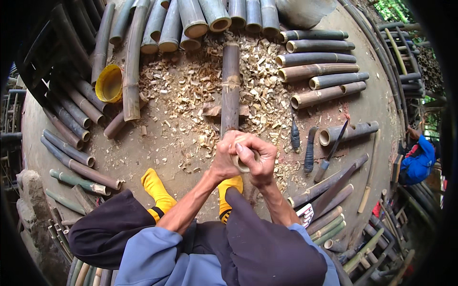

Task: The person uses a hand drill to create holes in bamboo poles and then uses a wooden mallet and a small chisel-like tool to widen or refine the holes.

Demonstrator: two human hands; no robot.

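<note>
Straight ahead of me, a dark brown bamboo tube [230, 106] points away from my body. My left hand [223, 157] and my right hand [260, 155] are both wrapped round its near end, fingers overlapping on top. Between them shows part of the tube's pale open rim. Farther along, the tube crosses a small wooden block [213, 110] on the ground. Pale wood chips [260, 71] lie thickly on both sides of it. Its far end reaches close to a row of upright-leaning bamboo tubes [192, 21].
Right of my hands lie a knife [332, 148], two dark-wrapped handles [309, 155] and several cut bamboo tubes [318, 74]. At left are a yellow-rimmed container [109, 84] and more bamboo [81, 167]. My yellow-socked feet [159, 190] flank the near end. A person in blue [417, 159] sits far right.
</note>
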